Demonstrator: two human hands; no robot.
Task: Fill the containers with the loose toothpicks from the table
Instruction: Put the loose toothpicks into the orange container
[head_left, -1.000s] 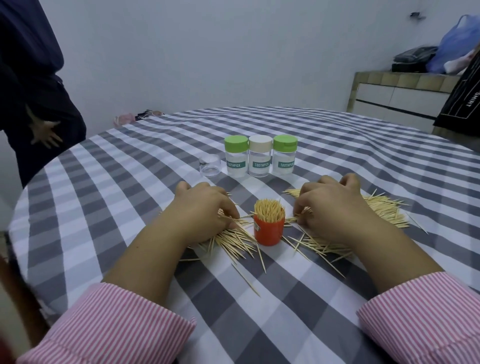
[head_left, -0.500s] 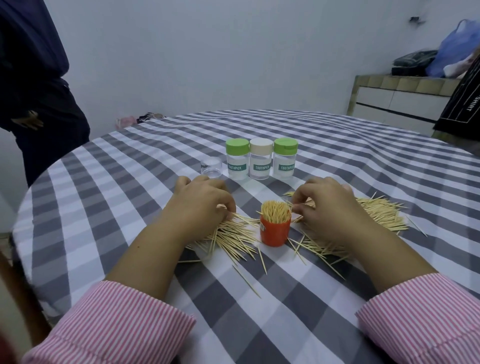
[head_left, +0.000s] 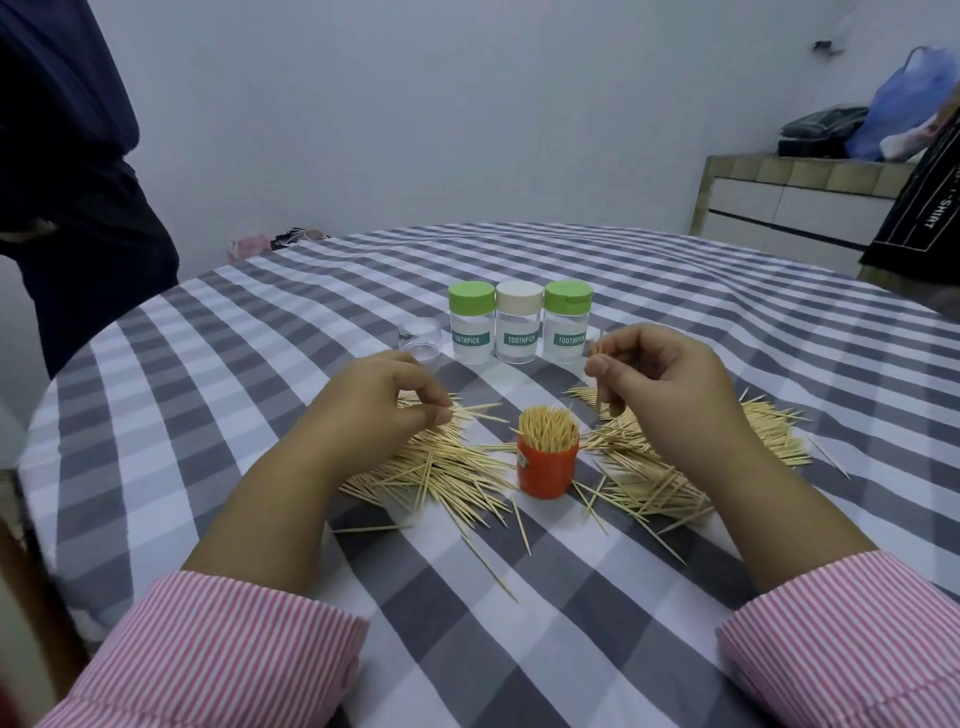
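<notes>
- Right hand (head_left: 660, 384) raised, pinching a few toothpicks (head_left: 598, 387) upright, behind orange cup (head_left: 547, 464).
- Left hand (head_left: 379, 410) pinches toothpicks on left pile (head_left: 436, 467).
- 3 capped jars (head_left: 519, 322) beyond.

Domestic interior, probably a dining area of a home. A round tabletop (head_left: 675, 312) under a grey-and-white checked cloth fills the near and middle ground. Plain pale walls (head_left: 415, 104) enclose the room. At far right, a tiled ledge (head_left: 800, 174) over white cabinet fronts carries a black bag (head_left: 821, 130) and a blue plastic bag (head_left: 904, 98). Footwear (head_left: 298, 236) lies on the floor at the far wall.
</notes>
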